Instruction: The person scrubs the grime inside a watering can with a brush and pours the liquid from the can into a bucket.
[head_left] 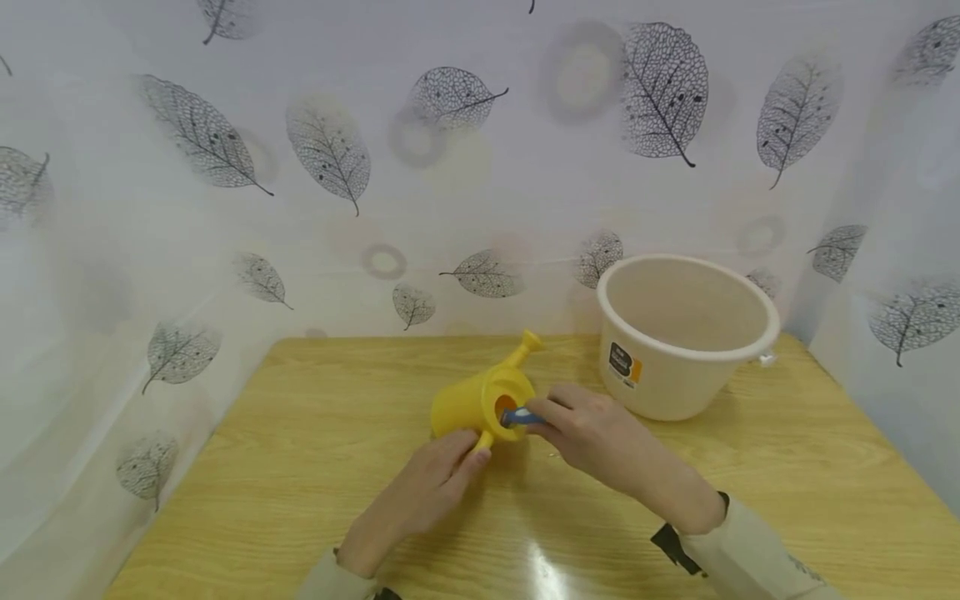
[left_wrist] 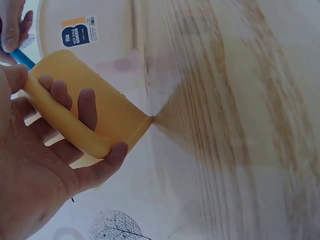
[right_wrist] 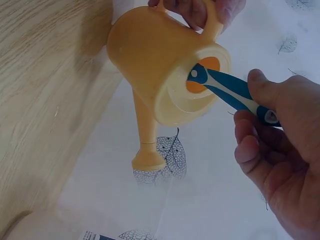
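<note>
A yellow watering can point(head_left: 459, 405) is tilted on its lower edge at the table's middle, its spout pointing away from me and its top opening turned to the right. My left hand point(head_left: 429, 482) grips the can's handle point(left_wrist: 65, 120), with the fingers curled around it in the left wrist view. Between the thumb and fingers of my right hand point(head_left: 603, 433) is a blue-and-white tool handle point(right_wrist: 232, 91). The far end of that handle lies at the can's round opening point(right_wrist: 212, 64). Whatever the tool has beyond there is hidden, so its kind cannot be told.
A white bucket point(head_left: 675, 387) with a dark and orange label stands at the back right, just beyond my right hand. The wood-grain table point(head_left: 315, 433) meets a pale leaf-print sheet point(head_left: 337, 242) along its back and sides. Small wet-looking spots point(head_left: 554, 455) lie near the can.
</note>
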